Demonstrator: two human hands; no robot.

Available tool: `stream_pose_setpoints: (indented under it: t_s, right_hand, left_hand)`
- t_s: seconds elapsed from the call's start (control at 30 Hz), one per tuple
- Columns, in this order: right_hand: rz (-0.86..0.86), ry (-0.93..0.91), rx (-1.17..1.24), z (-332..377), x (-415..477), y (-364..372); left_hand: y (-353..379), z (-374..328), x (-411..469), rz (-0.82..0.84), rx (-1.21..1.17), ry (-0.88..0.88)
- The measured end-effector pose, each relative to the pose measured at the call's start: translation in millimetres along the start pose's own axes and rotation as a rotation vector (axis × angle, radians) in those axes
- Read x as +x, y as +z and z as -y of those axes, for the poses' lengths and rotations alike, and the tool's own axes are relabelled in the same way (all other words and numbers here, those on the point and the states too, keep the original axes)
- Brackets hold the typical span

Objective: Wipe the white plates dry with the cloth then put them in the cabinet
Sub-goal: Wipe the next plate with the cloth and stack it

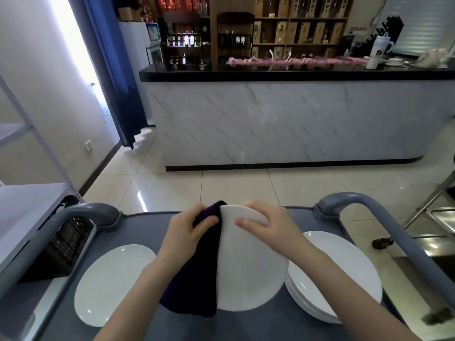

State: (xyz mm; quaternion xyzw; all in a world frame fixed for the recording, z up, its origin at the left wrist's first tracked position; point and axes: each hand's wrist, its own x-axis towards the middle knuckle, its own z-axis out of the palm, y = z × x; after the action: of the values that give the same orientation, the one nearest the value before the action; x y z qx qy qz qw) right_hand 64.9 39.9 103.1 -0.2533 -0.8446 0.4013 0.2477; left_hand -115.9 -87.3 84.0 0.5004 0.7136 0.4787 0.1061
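Observation:
I hold a white plate tilted up over the grey cart top. My right hand grips its far rim, thumb on the near face. My left hand grips a dark purple cloth against the plate's left edge; the cloth hangs down over the plate's left part. A single white plate lies flat on the cart at the left. A stack of white plates sits on the cart at the right, partly behind my right forearm.
The cart has grey curved handles at the far left and far right. A grey metal shelf rack stands at the left. A marble-fronted bar counter lies ahead across tiled floor. A steel sink is at the right.

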Motion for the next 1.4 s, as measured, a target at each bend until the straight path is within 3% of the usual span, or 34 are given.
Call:
stream_pose_setpoints:
  t_s: [0.07,0.17,0.4,0.47,0.57,0.67,0.77,0.83,0.93,1.03,1.13,1.27,1.4]
  right_hand:
    - [0.052,-0.014,0.003,0.4,4.9,2.6]
    - [-0.04,0.0,0.114,-3.3,3.3,9.6]
    - [-0.655,0.307,0.566,-6.3,-12.5,38.3]
    - [-0.729,0.348,0.604,-3.8,-16.6,45.8]
    - [-0.645,0.294,0.475,-11.9,-17.8,36.2]
    - [-0.436,0.126,0.315,-14.3,-13.0,13.2]
    - [-0.162,0.015,0.102,-6.7,-3.8,6.3]
    - [-0.075,0.004,0.036,-4.3,0.0,7.2]
    - [-0.146,0.028,0.092,-6.9,-2.9,8.7]
    - [-0.391,0.122,0.317,-13.4,-12.5,19.6]
    - [-0.569,0.238,0.462,-16.1,-18.3,31.0]
    - [-0.388,0.194,0.281,-23.6,-19.3,22.2]
    - [-0.15,0.104,0.099,-18.6,-2.5,0.4]
  left_hand:
    - [-0.1,-1.2,6.0,0.048,0.027,0.023]
    - [2.7,5.1,8.6,0.02,-0.03,-0.045]
    - [29.8,29.5,-14.7,-0.33,-0.282,-0.406]
    - [41.9,29.6,-23.4,-0.363,-0.325,-0.476]
    - [38.6,30.0,-21.9,-0.336,-0.285,-0.424]
    - [22.3,25.2,-8.4,-0.259,-0.216,-0.252]
    - [17.4,14.0,7.9,-0.078,-0.059,-0.082]
    - [22.1,10.3,11.6,0.017,0.005,-0.028]
    - [27.7,16.9,8.8,-0.082,-0.035,-0.09]
    - [31.6,28.1,2.1,-0.26,-0.129,-0.253]
    - [37.9,35.9,-9.9,-0.32,-0.227,-0.374]
    - [32.3,41.7,-20.9,-0.356,-0.291,-0.37]
    - [17.4,29.9,-14.0,-0.233,-0.134,-0.169]
